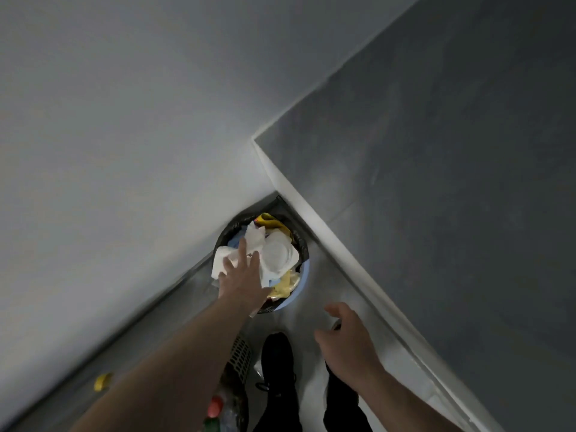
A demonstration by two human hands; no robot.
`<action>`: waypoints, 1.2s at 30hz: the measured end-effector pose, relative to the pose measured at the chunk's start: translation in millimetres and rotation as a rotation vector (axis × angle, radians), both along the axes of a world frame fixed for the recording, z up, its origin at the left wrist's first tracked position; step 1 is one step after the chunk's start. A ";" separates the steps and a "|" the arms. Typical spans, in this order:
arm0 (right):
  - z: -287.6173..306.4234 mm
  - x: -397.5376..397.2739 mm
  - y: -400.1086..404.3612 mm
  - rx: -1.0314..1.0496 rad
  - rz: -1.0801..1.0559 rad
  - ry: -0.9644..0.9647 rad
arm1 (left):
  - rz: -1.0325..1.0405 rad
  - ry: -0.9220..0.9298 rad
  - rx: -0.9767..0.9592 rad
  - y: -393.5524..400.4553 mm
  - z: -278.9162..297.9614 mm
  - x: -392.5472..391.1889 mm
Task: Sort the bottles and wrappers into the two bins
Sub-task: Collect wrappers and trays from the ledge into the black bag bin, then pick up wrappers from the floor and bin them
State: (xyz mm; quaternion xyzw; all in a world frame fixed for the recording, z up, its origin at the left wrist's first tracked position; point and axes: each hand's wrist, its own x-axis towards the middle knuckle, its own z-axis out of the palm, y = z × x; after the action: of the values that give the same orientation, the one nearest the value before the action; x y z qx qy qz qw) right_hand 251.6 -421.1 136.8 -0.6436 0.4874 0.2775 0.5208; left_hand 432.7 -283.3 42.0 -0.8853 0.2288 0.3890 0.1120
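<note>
No brand, label or writing can be read on anything here; the frame is dim and a little blurred.

Your left hand (241, 275) reaches over the near-left rim of the blue bin (304, 282), fingers straight and spread, lying on the crumpled white paper (230, 255) that spills over that rim. Beside those fingers, toward the bin's middle, sits a round white wrapper (279, 255); yellow wrappers (282, 285) lie at the near rim and at the far rim. The bin stands on the floor in the corner where the two walls meet.

Your right hand (346, 335) hangs apart from the bin, near its right side, fingers loosely curled and holding nothing.

Under your left forearm, the mesh bin (241, 353) holds bottles; a red cap (215, 406) shows. A yellow cap (103, 381) lies on the floor by the left wall.
</note>
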 end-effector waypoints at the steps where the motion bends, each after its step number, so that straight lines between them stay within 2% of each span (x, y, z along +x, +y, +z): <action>1: 13.1 -0.6 -1.1 -0.009 0.005 -0.003 | 0.007 0.010 -0.029 1.1 16.0 -1.7; 6: 84.0 -11.7 -9.7 -0.077 0.074 -0.015 | 0.086 0.021 -0.162 1.7 112.4 -16.7; 10: 164.6 -34.0 -20.9 -0.084 0.148 -0.019 | 0.175 0.054 -0.249 3.2 229.2 -47.5; 14: 241.7 -80.5 -27.4 -0.096 0.211 -0.023 | 0.145 0.062 -0.338 16.6 352.8 -81.6; 16: 269.8 -108.9 -24.6 -0.121 0.250 -0.027 | 0.159 0.043 -0.386 26.8 398.3 -96.8; 19: 330.3 -145.2 -14.3 -0.172 0.277 -0.044 | 0.051 0.028 -0.407 40.3 448.8 -123.7; 23: 394.0 -192.4 3.5 -0.249 0.216 -0.014 | -0.033 0.120 -0.430 41.5 490.7 -161.3; 29: 416.8 -273.3 49.6 -0.322 0.043 0.102 | -0.244 0.130 -0.414 55.3 510.0 -183.5; 36: 434.8 -353.3 102.1 -0.360 -0.200 0.146 | -0.410 0.106 -0.405 84.4 533.1 -200.4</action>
State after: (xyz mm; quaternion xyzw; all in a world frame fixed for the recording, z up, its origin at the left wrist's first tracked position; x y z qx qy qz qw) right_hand -101.7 -319.0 571.6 -0.6528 0.6269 0.1792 0.3856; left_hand 232.3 -198.9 575.0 -0.8035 0.4812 0.3504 -0.0028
